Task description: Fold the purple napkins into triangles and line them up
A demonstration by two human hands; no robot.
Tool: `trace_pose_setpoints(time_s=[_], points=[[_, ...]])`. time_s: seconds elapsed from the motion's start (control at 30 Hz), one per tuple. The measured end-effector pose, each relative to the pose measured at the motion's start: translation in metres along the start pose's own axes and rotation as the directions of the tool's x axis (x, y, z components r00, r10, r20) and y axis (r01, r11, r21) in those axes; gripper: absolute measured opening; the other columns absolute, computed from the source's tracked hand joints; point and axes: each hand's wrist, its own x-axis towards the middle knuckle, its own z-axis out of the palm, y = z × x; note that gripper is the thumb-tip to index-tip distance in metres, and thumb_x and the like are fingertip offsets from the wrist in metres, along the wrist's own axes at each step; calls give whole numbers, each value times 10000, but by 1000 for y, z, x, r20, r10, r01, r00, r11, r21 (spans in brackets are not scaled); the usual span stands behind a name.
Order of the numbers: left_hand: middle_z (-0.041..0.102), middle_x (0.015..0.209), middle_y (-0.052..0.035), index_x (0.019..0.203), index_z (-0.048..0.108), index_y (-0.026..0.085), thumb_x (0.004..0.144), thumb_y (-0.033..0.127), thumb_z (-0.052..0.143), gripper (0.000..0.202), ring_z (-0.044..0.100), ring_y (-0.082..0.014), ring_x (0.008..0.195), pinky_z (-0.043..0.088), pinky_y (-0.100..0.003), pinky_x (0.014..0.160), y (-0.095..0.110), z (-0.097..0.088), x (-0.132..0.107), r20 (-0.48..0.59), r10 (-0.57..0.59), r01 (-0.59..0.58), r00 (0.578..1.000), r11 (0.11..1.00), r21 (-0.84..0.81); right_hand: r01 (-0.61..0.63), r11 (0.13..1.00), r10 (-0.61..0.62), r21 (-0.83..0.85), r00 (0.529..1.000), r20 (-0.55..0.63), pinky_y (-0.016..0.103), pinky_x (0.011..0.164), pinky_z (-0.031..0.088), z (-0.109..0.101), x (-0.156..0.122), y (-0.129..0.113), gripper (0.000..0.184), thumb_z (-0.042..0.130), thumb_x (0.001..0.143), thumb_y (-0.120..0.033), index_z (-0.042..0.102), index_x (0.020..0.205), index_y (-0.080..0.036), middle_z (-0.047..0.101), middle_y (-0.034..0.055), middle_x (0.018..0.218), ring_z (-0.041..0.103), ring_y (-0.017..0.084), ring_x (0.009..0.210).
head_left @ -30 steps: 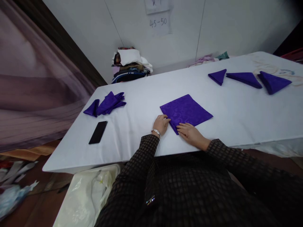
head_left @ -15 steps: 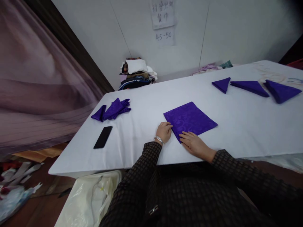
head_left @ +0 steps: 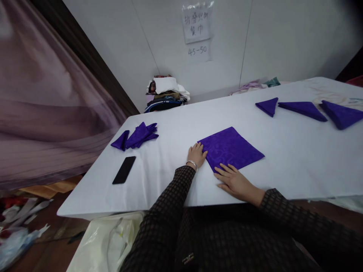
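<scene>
A purple cloth napkin (head_left: 231, 147), faintly patterned, lies flat as a square in front of me on the white-covered table (head_left: 170, 181). At its left corner and left edge rests my left hand (head_left: 197, 154), fingers laid out on the fabric and a silver bracelet at the wrist. My right hand (head_left: 236, 183) lies over the near corner with its fingers spread and flat. Neither hand grips the cloth.
To the left are folded purple napkins (head_left: 140, 136) and a black phone (head_left: 124, 170). Several folded purple napkins (head_left: 302, 110) lie at the right. Beyond the far edge sits a clothes pile (head_left: 166, 94); a pale bin (head_left: 113, 234) stands below the near edge.
My left fingers have gone from bent at the napkin's edge to stretched out over its left corner. My right fingers have spread a little. The whole view has shifted slightly.
</scene>
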Motion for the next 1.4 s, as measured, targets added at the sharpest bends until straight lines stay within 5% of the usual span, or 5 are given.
trace_pose_setpoints(time_s=[0.53, 0.73, 1.0, 1.17, 1.4], points=[[450, 1461, -152, 1319, 510, 166, 944, 371, 404, 441, 388, -293, 1359, 317, -553, 1087, -10, -1, 20, -122, -56, 53, 991, 998, -30, -42, 997, 40, 70, 999, 34, 575, 1109, 234, -6, 5, -4, 472, 451, 963, -416, 524, 1368, -185, 462, 117, 1455, 303, 325, 1395], [606, 1301, -127, 1224, 578, 181, 911, 293, 446, 358, 526, -260, 1224, 379, -503, 1058, 5, -2, -13, -311, 247, -296, 918, 947, -123, -53, 994, 48, 92, 997, 56, 557, 1132, 191, -8, 6, -4, 504, 472, 950, -437, 508, 1381, -180, 443, 114, 1470, 275, 318, 1408], [631, 1253, -74, 1240, 572, 208, 716, 94, 480, 545, 553, -240, 1162, 405, -456, 1041, 21, -2, -69, -183, 514, -542, 838, 820, -182, -116, 977, 139, 179, 983, -123, 459, 1137, 257, -39, -5, 19, 417, 499, 929, -287, 557, 1328, -179, 527, 109, 1403, 393, 237, 1357], [642, 1232, -88, 1201, 614, 202, 777, 177, 529, 433, 561, -264, 1137, 421, -474, 1006, 24, -5, -67, -134, 525, -540, 841, 831, -131, -434, 886, 463, 162, 823, -328, 393, 970, 466, -68, -28, 82, 317, 480, 914, -237, 679, 1143, -144, 677, 130, 1187, 612, 238, 1110], [673, 1185, -78, 1095, 690, 240, 812, 137, 515, 348, 587, -263, 1099, 434, -483, 981, 26, -5, -60, -81, 549, -553, 832, 832, -44, -801, 580, 814, 148, 579, -55, 300, 855, 502, -93, -33, 127, 358, 530, 871, -219, 666, 1190, -128, 743, 88, 988, 677, 216, 944]])
